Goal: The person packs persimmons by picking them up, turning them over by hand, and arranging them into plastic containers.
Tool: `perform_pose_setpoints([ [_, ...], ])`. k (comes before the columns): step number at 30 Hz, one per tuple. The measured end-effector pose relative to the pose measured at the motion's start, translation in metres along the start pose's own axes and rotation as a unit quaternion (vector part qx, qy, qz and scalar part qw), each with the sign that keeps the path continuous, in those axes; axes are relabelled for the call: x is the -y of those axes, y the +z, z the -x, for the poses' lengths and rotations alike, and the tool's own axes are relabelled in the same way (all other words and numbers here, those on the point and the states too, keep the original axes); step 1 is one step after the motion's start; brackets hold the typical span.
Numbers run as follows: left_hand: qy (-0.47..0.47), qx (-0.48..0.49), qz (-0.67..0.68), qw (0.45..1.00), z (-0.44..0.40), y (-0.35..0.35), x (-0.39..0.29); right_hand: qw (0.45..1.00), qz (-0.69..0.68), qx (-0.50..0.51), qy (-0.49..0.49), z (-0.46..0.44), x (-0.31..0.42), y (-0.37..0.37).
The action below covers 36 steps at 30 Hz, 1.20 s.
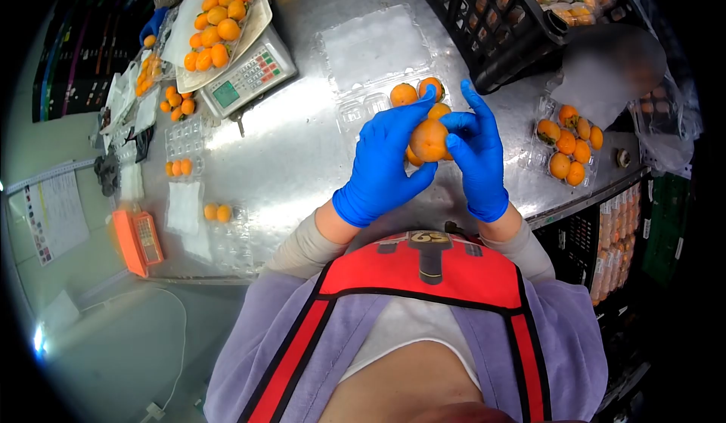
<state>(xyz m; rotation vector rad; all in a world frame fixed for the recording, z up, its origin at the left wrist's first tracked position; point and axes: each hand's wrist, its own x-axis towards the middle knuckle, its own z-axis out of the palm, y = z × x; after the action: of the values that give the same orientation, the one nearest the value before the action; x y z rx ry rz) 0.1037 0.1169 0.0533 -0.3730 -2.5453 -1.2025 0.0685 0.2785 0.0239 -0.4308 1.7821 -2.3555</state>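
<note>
Both my hands wear blue gloves and meet in front of me over the steel table. Between them is an orange persimmon (429, 140). My left hand (387, 154) curves around its left side, with the thumb below it. At its right side, the fingertips and thumb of my right hand (478, 149) press against it. Just beyond and below, more persimmons (404, 94) sit in a clear plastic tray (354, 113), partly hidden by my hands. The tray's clear lid (370, 49) lies folded open on the far side.
At the left, a digital scale (253, 75) carries a dish heaped with persimmons (227, 28). A black crate (491, 30) of packed fruit stands at back right. To my right sits a filled tray (567, 147), with a person's blurred head (616, 60) behind. An orange device (138, 241) is at left.
</note>
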Motion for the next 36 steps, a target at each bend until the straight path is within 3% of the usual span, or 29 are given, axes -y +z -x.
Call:
perform_pose_setpoints([
  [5,0.001,0.005,0.012,1.000,0.004,0.003,0.001,0.997,-0.001,-0.024,0.076,-0.001,0.000,-0.006],
  [9,-0.017,0.000,0.000,1.000,0.001,0.000,0.001,0.997,-0.002,-0.027,0.072,-0.004,-0.005,-0.006],
  [14,-0.153,-0.107,0.110,0.976,0.010,-0.033,0.052,0.994,0.025,-0.078,0.075,-0.005,-0.003,-0.011],
  [16,-0.238,-0.222,0.191,0.926,0.025,-0.056,0.091,0.993,0.032,-0.085,0.081,-0.007,-0.002,-0.009],
  [19,-0.374,-0.386,0.334,0.774,0.059,-0.112,0.144,0.992,0.032,-0.086,0.092,-0.007,-0.002,-0.009],
  [23,-0.353,-0.579,0.174,0.714,0.115,-0.173,0.212,0.991,0.031,-0.077,0.104,-0.007,-0.004,-0.007],
  [25,-0.266,-0.607,0.070,0.746,0.142,-0.198,0.253,0.991,0.040,-0.072,0.108,-0.008,-0.006,-0.006],
  [27,-0.242,-0.600,-0.025,0.762,0.151,-0.220,0.274,0.991,0.052,-0.056,0.107,-0.008,-0.007,-0.005],
  [29,-0.275,-0.585,-0.073,0.759,0.156,-0.242,0.285,0.991,0.049,-0.054,0.110,-0.010,-0.010,-0.005],
  [31,-0.427,-0.516,-0.193,0.717,0.155,-0.258,0.290,0.991,0.047,-0.054,0.115,-0.011,-0.011,-0.004],
  [33,-0.453,-0.498,-0.223,0.706,0.147,-0.262,0.288,0.989,0.058,-0.048,0.124,-0.011,-0.012,-0.003],
  [36,-0.541,-0.377,-0.316,0.682,0.133,-0.263,0.273,0.988,0.060,-0.047,0.133,-0.013,-0.015,-0.001],
])
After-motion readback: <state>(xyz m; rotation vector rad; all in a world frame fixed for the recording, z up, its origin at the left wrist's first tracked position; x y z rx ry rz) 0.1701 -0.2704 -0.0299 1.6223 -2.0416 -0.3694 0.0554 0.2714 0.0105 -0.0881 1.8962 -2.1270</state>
